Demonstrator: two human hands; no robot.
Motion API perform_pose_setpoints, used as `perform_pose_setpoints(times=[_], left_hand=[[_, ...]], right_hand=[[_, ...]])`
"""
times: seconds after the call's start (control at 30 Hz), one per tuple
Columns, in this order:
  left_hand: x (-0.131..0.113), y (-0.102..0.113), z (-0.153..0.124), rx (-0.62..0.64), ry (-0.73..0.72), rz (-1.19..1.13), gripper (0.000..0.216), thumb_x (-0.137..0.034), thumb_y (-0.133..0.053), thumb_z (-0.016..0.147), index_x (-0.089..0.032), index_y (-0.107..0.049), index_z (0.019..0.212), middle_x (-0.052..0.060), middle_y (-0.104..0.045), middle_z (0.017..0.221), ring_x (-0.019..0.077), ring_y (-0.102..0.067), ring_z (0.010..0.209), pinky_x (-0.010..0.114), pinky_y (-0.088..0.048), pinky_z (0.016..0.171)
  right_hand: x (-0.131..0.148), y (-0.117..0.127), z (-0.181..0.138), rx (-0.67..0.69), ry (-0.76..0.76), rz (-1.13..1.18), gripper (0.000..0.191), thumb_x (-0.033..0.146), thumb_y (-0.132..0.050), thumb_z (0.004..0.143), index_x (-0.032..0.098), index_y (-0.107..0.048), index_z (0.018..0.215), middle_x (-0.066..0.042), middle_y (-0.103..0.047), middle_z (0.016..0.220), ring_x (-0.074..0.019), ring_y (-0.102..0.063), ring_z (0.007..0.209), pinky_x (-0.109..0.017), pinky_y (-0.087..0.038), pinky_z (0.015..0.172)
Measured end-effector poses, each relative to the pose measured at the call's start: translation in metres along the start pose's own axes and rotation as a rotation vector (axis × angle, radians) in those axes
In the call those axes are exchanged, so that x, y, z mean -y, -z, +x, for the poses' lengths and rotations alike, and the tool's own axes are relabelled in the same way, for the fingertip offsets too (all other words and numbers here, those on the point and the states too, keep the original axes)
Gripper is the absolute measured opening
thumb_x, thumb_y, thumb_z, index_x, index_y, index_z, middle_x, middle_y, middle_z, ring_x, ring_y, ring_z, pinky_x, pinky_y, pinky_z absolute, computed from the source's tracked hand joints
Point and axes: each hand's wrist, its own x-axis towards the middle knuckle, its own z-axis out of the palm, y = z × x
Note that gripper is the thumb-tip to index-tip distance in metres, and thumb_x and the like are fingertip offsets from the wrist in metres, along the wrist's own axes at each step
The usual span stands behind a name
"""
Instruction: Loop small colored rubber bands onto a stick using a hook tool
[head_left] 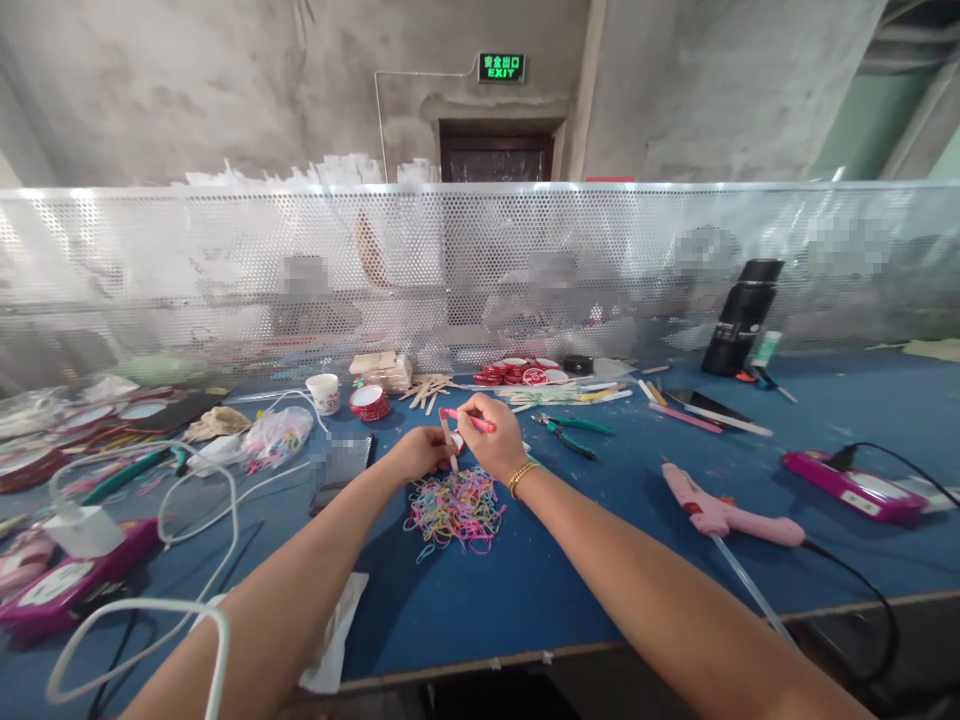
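My left hand [421, 453] is closed on a flat wooden craft stick [448, 432], which stands tilted between its fingers. In my right hand [495, 435] is a pinkish-red marker [481, 425], its end close to the top of the stick; I cannot tell whether they touch. Just below both hands a loose pile of colourful rubber bands [454, 512] lies on the blue table [555, 580]. A small white and red round piece [457, 441] shows partly between the hands, mostly hidden.
Teal-handled pliers [574, 432] and a pink glue gun [724, 510] lie to the right. A black bottle [742, 320] stands beyond. Red-edged discs [521, 370] and wooden sticks [431, 388] lie behind. A phone [343, 470], paper cup [324, 392] and white cable [232, 490] are left.
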Motion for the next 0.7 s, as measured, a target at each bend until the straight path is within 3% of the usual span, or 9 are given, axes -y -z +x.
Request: perform_pose_setpoints(times=[0.5, 0.7], left_hand=[[-0.0078, -0.0021, -0.003, -0.006, -0.037, -0.005, 0.02, -0.03, -0.076, 0.065, -0.014, -0.067, 0.069, -0.002, -0.057, 0.054, 0.0085, -0.048, 0.051, 0.02, -0.036, 0.049], [-0.0064, -0.0031, -0.0039, 0.009, -0.007, -0.033, 0.024, -0.033, -0.077, 0.065, -0.014, -0.065, 0.072, -0.004, -0.054, 0.051, 0.0082, -0.046, 0.047, 0.02, -0.035, 0.046]], right_hand=[[-0.0032, 0.0, -0.0005, -0.02, -0.006, 0.022, 0.016, 0.027, -0.051, 0.087, 0.022, -0.057, 0.073, 0.0, -0.062, 0.07, -0.0156, -0.055, 0.067, -0.027, -0.042, 0.069], [-0.0012, -0.0009, -0.002, 0.037, 0.006, 0.035, 0.017, 0.029, -0.051, 0.087, 0.022, -0.056, 0.073, 0.0, -0.061, 0.068, -0.0155, -0.055, 0.066, -0.026, -0.042, 0.069]])
